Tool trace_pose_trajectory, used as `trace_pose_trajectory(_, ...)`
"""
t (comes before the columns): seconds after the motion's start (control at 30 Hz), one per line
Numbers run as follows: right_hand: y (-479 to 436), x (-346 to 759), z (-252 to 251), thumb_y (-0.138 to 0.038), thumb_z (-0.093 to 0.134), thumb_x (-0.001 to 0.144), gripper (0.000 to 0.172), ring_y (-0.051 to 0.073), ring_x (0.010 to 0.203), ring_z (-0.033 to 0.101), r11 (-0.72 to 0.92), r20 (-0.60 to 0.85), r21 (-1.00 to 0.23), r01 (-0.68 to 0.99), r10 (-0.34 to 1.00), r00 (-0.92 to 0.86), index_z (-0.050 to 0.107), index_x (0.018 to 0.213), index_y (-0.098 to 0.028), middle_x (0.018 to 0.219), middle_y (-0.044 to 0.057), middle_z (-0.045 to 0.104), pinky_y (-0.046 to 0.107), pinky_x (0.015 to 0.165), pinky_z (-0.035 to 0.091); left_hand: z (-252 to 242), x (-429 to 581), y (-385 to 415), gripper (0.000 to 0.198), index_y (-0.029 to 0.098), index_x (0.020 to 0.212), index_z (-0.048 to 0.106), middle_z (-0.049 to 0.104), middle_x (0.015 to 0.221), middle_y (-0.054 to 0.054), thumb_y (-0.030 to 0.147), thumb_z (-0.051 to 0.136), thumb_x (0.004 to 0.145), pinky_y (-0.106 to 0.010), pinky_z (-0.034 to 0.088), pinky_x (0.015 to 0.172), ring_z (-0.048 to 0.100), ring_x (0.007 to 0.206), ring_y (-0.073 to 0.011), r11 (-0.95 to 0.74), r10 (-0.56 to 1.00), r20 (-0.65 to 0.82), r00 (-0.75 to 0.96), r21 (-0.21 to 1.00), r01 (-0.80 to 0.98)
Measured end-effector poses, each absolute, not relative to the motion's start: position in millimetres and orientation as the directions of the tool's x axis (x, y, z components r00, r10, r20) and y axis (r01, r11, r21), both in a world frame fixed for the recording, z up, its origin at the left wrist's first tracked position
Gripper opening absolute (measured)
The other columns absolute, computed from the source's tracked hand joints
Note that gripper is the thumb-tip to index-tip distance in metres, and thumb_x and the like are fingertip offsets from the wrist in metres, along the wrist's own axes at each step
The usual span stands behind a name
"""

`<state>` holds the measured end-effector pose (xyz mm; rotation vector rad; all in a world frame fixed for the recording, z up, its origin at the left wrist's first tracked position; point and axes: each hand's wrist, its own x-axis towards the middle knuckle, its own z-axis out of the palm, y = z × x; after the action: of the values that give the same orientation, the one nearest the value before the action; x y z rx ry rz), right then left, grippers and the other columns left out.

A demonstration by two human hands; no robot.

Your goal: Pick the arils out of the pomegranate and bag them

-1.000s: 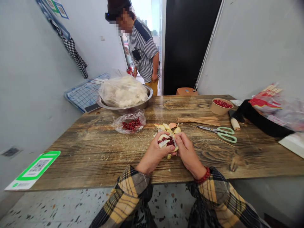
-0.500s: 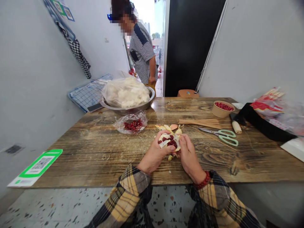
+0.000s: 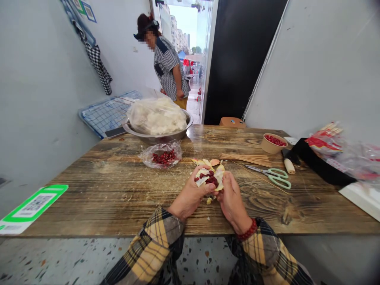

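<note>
In front of me, just above the wooden table [image 3: 118,194], both hands hold an opened pomegranate piece [image 3: 210,179] with dark red seeds and pale yellow membrane. My left hand [image 3: 190,196] is wrapped around its left side, thumb along the front. The fingers of my right hand [image 3: 233,198] are closed on the right edge, at a flap of peel or membrane; the fingertips are partly hidden. Yellowish peel scraps [image 3: 204,161] lie right behind the piece, and a small crumb [image 3: 209,201] sits below it. Left of the hands, an open clear plastic bag [image 3: 144,154] contains loose red seeds [image 3: 164,157].
A metal basin [image 3: 151,139] with a bagged whitish mass stands back left. To the right lie thin sticks [image 3: 246,159], green-handled scissors [image 3: 279,178], a knife handle [image 3: 289,166] and a paper bowl [image 3: 269,147] of red seeds. A person [image 3: 170,59] stands beyond the table.
My view has tilted up slightly, so more of the doorway shows. Both hands keep their hold on the pomegranate piece, its flap a little further apart. The person beyond leans further forward.
</note>
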<state>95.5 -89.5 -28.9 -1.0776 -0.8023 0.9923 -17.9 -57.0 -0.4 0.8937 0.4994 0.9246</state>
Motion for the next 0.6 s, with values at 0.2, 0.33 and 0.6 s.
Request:
trace_pose_trajectory(0.2,-90,94,-25,-0.052,0.049,0.087,0.027,0.015,0.064,0.056,0.153,0.014,-0.918,-0.367,0.935,0.355,0.050,0.092,-0.025,0.086,0.002,0.061,0.024,0.047,0.043,-3,-19,-54,0.058,0.023,0.109,0.051,0.063,0.099,-0.002,0.019,0.083,0.061,-0.022,0.054,0.065,0.062,0.081,-0.0133,0.316,0.832,0.025,0.555,0.800,-0.510)
trace_pose_trajectory(0.33,-91,93,-22,-0.050,0.056,0.084,0.026,0.013,0.063,0.054,0.144,-0.028,-0.879,-0.454,0.936,0.352,0.052,0.091,-0.025,0.085,-0.001,0.061,0.022,0.046,0.039,-5,-20,-53,0.056,0.024,0.109,0.052,0.062,0.103,-0.002,0.019,0.082,0.062,-0.022,0.055,0.066,0.063,0.083,-0.0133,0.346,0.814,0.031,0.580,0.777,-0.526)
trace_pose_trajectory(0.6,-91,96,-17,-0.050,0.061,0.081,0.028,0.009,0.051,0.044,0.138,-0.039,-0.848,-0.512,0.946,0.320,0.054,0.089,-0.024,0.076,-0.003,0.058,0.020,0.040,0.027,-3,-22,-54,0.055,0.025,0.110,0.055,0.061,0.105,-0.001,0.019,0.082,0.063,-0.023,0.057,0.068,0.063,0.085,-0.0131,0.383,0.820,-0.011,0.573,0.754,-0.534)
